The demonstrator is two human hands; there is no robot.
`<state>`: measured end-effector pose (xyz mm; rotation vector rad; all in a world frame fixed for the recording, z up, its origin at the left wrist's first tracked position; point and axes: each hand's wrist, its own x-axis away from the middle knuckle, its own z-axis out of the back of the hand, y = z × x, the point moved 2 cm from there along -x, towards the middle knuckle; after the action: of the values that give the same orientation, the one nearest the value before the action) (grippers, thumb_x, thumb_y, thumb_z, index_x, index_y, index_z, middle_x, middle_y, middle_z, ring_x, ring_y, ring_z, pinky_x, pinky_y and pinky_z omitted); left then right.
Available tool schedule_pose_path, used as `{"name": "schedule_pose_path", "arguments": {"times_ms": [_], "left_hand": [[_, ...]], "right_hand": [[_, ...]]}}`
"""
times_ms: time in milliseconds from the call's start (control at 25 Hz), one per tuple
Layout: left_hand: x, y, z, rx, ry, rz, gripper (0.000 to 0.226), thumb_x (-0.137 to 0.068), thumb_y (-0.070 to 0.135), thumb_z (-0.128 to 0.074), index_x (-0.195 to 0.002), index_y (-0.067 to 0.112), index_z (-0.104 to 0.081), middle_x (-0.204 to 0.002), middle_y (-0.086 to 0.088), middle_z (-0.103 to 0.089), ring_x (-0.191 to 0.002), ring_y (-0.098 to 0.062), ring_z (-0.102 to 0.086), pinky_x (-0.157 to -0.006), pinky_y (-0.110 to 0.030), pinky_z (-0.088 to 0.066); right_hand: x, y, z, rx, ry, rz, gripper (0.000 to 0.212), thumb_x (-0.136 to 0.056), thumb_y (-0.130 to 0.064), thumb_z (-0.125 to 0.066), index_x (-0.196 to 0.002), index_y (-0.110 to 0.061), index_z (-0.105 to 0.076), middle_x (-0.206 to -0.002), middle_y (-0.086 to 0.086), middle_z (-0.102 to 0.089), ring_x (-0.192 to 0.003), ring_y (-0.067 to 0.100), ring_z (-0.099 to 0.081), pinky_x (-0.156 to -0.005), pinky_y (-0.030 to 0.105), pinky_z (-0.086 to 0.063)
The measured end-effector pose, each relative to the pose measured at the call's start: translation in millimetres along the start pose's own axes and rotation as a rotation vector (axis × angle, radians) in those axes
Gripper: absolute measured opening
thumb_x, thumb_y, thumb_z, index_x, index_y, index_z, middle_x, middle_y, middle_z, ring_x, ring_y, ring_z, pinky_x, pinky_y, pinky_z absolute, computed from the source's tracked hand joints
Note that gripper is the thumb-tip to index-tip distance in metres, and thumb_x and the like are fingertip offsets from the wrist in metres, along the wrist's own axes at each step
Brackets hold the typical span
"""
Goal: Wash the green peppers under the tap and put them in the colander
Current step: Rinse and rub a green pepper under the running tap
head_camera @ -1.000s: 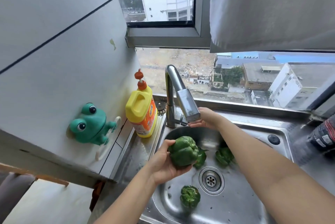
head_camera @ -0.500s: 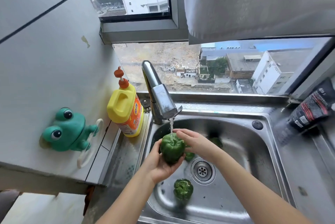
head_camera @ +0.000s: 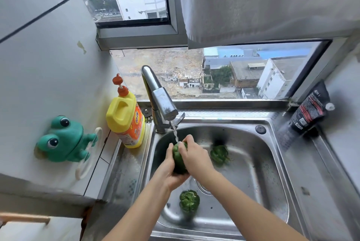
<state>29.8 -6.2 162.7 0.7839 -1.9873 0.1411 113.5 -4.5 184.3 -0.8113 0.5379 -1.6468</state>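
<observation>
Head view: the step in hand is the wash of one of three green peppers. The held pepper (head_camera: 178,158) sits over the left part of the sink (head_camera: 259,180) basin, directly under the tap (head_camera: 159,98), and the water stream (head_camera: 176,135) lands on its top. Grip state: the left hand (head_camera: 168,171) cradles the pepper from below and from the left, fingers curled up its side; the right hand (head_camera: 195,158) is clamped over its right face, fingers curled across the top. Both grips are closed on the same pepper.

Container contents: the sink holds two further peppers. The second pepper (head_camera: 219,154) lies on the basin floor toward the back, just right of the hands. The third pepper (head_camera: 189,200) lies near the front wall, below the wrists, beside the drain (head_camera: 202,188), which the right forearm partly covers. The colander is not in view.

Judgement: the task is at an early stage; no pepper appears to be finished. The next move calls for turning the pepper under the stream so all faces are rinsed, then locating the colander outside the frame and releasing the pepper in it.
</observation>
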Motion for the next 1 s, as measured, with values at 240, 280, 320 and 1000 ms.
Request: {"name": "schedule_pose_path", "arguments": {"times_ms": [240, 280, 320, 1000], "left_hand": [[-2.5, 12.6, 3.1, -0.095, 0.04, -0.102, 0.052, -0.079, 0.048, -0.068, -0.106, 0.005, -0.058, -0.103, -0.02, -0.06, -0.086, -0.028, -0.063, -0.046, -0.033, -0.057], [-2.4, 14.4, 3.0, -0.12, 0.032, -0.072, 0.056, -0.078, 0.052, -0.067, -0.107, 0.005, -0.058, -0.099, -0.021, -0.061, -0.082, -0.028, -0.064, -0.044, -0.03, -0.055], [-2.2, 14.6, 2.9, -0.134, 0.03, -0.052, 0.058, -0.078, 0.055, -0.064, -0.106, 0.005, -0.058, -0.095, -0.02, -0.062, -0.078, -0.028, -0.064, -0.043, -0.029, -0.055], [22.8, 33.2, 2.6, -0.441, 0.007, -0.037, 0.058, -0.084, 0.064, -0.05, -0.103, 0.01, -0.059, -0.082, -0.018, -0.064, -0.049, -0.025, -0.06, -0.034, -0.019, -0.046]], "right_hand": [[-12.0, 15.2, 11.5, -0.47, -0.47, 0.069, 0.034, -0.095, -0.024, -0.049, -0.127, -0.036, -0.046, -0.132, 0.004, -0.053, -0.121, 0.018, -0.051, -0.107, 0.035, -0.041], [-13.8, 14.5, 18.1, -0.507, -0.511, 0.072, 0.033, -0.094, -0.023, -0.053, -0.122, -0.038, -0.049, -0.128, 0.002, -0.056, -0.118, 0.018, -0.054, -0.104, 0.033, -0.044], [-16.0, 12.5, 23.5, -0.465, -0.497, 0.084, 0.029, -0.092, -0.023, -0.056, -0.117, -0.036, -0.052, -0.122, 0.001, -0.059, -0.113, 0.017, -0.056, -0.1, 0.031, -0.046], [-22.3, 10.0, 27.9, -0.977, -0.703, 0.021, 0.047, -0.083, 0.0, -0.06, -0.129, -0.011, -0.052, -0.12, 0.014, -0.059, -0.114, 0.027, -0.056, -0.104, 0.04, -0.044]]}}
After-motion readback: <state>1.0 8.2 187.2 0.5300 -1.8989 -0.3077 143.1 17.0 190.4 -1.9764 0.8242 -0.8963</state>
